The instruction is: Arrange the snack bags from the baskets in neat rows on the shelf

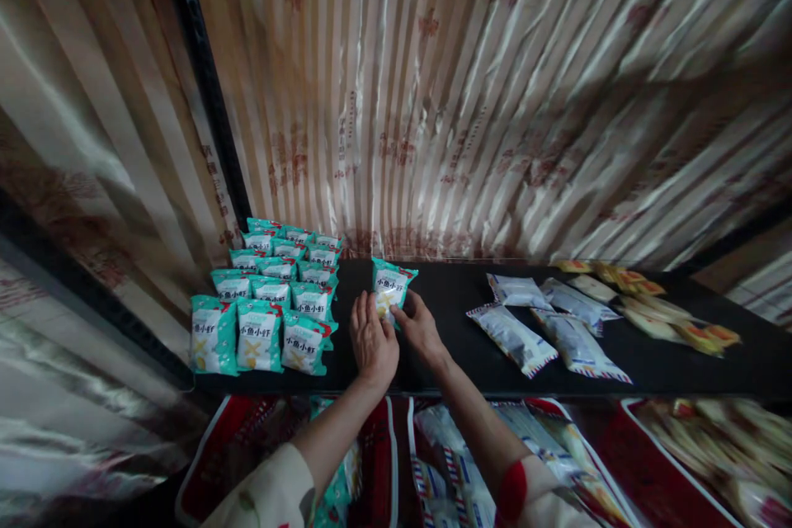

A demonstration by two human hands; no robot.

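Note:
A teal-and-white snack packet (389, 289) stands upright between my two hands on the black shelf. My left hand (374, 342) has its fingers straight and close together along the packet's left edge, with the thumb near its lower part. From the right, my right hand (421, 334) grips the lower corner, its thumb across the packet's front; its other fingers are partly hidden. Left of my hands, matching teal packets (260, 334) stand upright in several rows, three across at the front.
Blue-and-white packets (513, 338) lie flat on the shelf (445, 371) to the right, with yellowish packets (656, 305) beyond. Below its front edge sit red baskets (393, 462) holding more packets. Striped, printed sheeting (396, 99) covers the back, and a dark post (207, 74) rises at left.

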